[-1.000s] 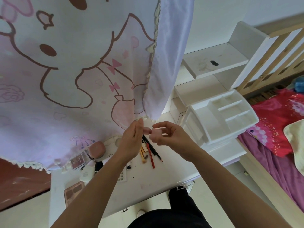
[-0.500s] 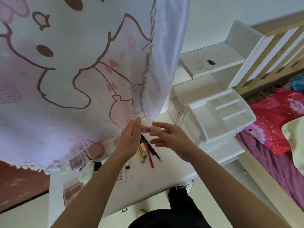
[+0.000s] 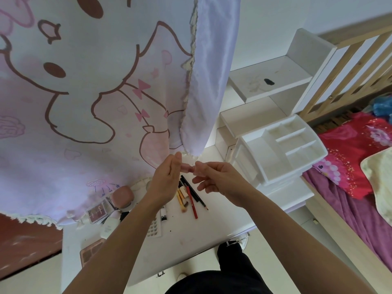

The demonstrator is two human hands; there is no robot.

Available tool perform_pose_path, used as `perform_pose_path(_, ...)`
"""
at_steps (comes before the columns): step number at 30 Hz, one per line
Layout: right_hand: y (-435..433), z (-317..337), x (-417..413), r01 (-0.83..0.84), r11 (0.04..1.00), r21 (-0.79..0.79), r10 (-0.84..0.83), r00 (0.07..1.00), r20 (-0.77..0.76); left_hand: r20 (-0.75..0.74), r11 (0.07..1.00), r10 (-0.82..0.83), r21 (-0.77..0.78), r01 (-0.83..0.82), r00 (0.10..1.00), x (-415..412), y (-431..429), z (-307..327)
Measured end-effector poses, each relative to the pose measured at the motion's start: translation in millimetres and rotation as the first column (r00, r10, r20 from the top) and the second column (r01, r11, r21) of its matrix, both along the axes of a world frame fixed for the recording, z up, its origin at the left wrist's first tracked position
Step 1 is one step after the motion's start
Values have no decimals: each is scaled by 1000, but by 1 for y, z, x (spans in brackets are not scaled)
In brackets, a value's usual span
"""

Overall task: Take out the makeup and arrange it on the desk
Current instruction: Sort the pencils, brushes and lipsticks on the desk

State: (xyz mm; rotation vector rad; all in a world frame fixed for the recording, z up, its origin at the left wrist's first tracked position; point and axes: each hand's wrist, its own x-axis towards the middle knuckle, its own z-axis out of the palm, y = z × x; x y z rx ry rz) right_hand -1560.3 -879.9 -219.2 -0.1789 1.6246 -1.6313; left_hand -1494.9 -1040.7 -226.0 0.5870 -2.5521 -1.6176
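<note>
Above the bench point(image 3: 191, 240), left grip point(image 3: 167, 179) and right grip point(image 3: 216, 179) each pinch one end of a small pink tube point(image 3: 187, 168); pencils point(image 3: 192, 200) lie beneath.

Bright, even daylight, soft shadows, strong wide-angle bending at the edges, slight blur.

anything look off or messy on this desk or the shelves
A dark blot stains the white shelf at upper right, with faint smudges beside it. The hanging cartoon cloth drapes over the palettes at the left of the desk, partly hiding them.
</note>
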Motion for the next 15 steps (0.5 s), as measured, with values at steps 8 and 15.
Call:
perform_pose_path(8,1,-4,-2,-30,999,-34,29,999,-40,26,1000,15,-14,-15,1000,1,-1,0)
perform_pose_path(15,1,-2,-2,20,1000,-14,-21,998,-65,7,999,16,-29,-16,1000,0,-3,3)
